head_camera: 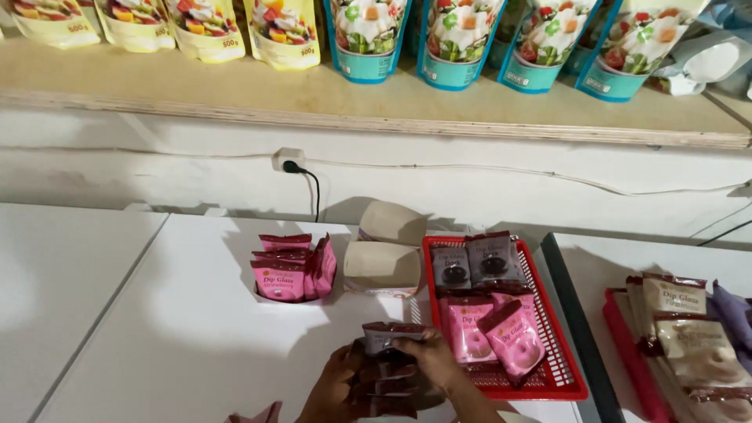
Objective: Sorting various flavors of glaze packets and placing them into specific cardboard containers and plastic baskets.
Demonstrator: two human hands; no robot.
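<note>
At the near edge of the white bench [180,337], both hands meet over a stack of dark brown sachets [389,374]. Left hand [333,388] closed round the left side of the stack, fingers curled under it. Right hand [433,359] gripping the top sachet from the right, thumb on its upper edge. Stack sits just in front of the person, touching both hands, partly hidden by them; how many sachets are in it cannot be told.

Just right of the hands: red mesh tray [565,368] on the bench. Pink sachets [493,333] lie overlapped in its near half, two dark sachets [474,262] flat at its far end.

Behind the hands, two folded brown paper bags [384,262], one leaning on the other. Left of those, a small white box [270,298] packed with upright pink sachets [283,274].

Far right: a second surface past a dark gap, carrying cream-coloured sachets [689,333] stacked over another red tray [619,333].

Wall behind: white socket [287,160] with black plug and cord hanging down. Above it a wooden shelf [392,106] holding yellow pouches [207,27] at left, teal pouches [454,39] at right.
</note>
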